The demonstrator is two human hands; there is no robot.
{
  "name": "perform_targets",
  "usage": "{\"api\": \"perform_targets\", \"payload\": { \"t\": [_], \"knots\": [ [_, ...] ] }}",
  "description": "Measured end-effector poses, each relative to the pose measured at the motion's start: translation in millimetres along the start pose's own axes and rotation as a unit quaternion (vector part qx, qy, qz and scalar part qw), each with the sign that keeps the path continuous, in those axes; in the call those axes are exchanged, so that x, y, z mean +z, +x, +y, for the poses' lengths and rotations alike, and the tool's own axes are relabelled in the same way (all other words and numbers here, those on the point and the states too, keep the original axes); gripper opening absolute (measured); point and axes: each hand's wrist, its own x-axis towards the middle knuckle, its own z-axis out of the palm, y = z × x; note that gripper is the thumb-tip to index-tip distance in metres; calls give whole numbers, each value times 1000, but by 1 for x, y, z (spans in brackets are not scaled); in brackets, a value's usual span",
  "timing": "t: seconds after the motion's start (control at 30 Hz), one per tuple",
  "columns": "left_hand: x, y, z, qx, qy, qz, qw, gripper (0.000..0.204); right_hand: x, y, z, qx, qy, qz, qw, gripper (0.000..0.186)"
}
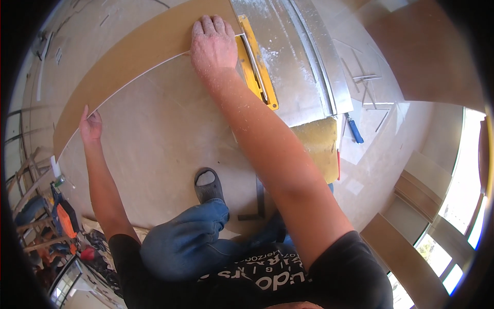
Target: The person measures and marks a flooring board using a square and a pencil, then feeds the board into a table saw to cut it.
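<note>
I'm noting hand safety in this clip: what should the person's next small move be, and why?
Probably slide the right hand a little left along the brown board: it lies close beside the yellow slotted plate, while the left hand holds the board's edge farther left.

blue-handled tool (pixel 355 131) | thin strips (pixel 367 78) on floor (pixel 154 149) | boards (pixel 406 256) near window (pixel 461 149)

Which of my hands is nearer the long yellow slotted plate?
Right: your right hand rests on the long tan board just left of the plate. Your left hand is far left, at the board's edge.
</note>
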Motion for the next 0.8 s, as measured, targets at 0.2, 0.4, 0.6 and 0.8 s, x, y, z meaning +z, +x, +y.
{"api": "perform_targets", "payload": {
  "t": [0.2,0.4,0.6,0.8],
  "knots": [
    [-8,-1,3,3,0,-17,1000,26,1,-1,-1,4,3,-4,1000,35],
    [-12,2,4,-2,-6,-12,1000,25,8,-2,2,0,0,26,1000,36],
    [-10,-3,5,-2,-14,-25,1000,27,9,-3,1,2,6,31,1000,36],
    [-11,-3,3,-14,-1,-12,1000,25,6,-4,3,7,18,20,1000,34]
  ]
}}
